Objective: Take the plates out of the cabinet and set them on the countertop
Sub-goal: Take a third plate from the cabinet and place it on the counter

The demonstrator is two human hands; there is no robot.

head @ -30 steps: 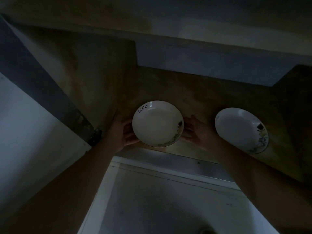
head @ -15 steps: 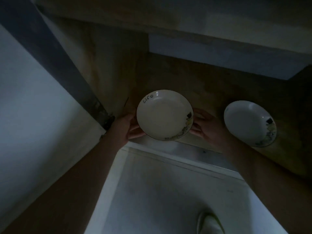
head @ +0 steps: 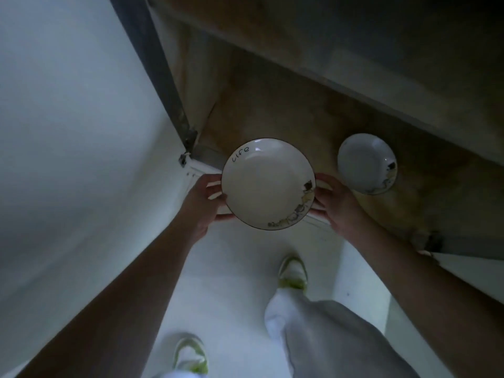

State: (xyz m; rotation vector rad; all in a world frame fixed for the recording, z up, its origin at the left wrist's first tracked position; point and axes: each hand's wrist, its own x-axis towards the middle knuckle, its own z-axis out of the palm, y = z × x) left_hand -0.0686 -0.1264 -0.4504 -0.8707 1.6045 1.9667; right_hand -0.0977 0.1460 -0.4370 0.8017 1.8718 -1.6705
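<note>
A white plate (head: 266, 182) with a dark rim, the word "life" and a small drawing hangs in the air just outside the low cabinet's front edge. My left hand (head: 201, 199) grips its left rim, fingers curled underneath. My right hand (head: 334, 204) grips its right rim the same way. A second white plate (head: 365, 163) with a similar drawing lies on the brown cabinet floor (head: 300, 115), to the right and further in.
The open white cabinet door (head: 76, 126) stands at the left, its hinge (head: 184, 158) near my left hand. A shelf edge (head: 368, 77) runs above the plates. Below are the white floor (head: 231, 282), my shoes and grey trousers.
Both hands have drawn the "life" plate out of the cabinet towards me, past its front edge. The view has tilted down, so my legs and shoes now show. The second plate stayed put.
</note>
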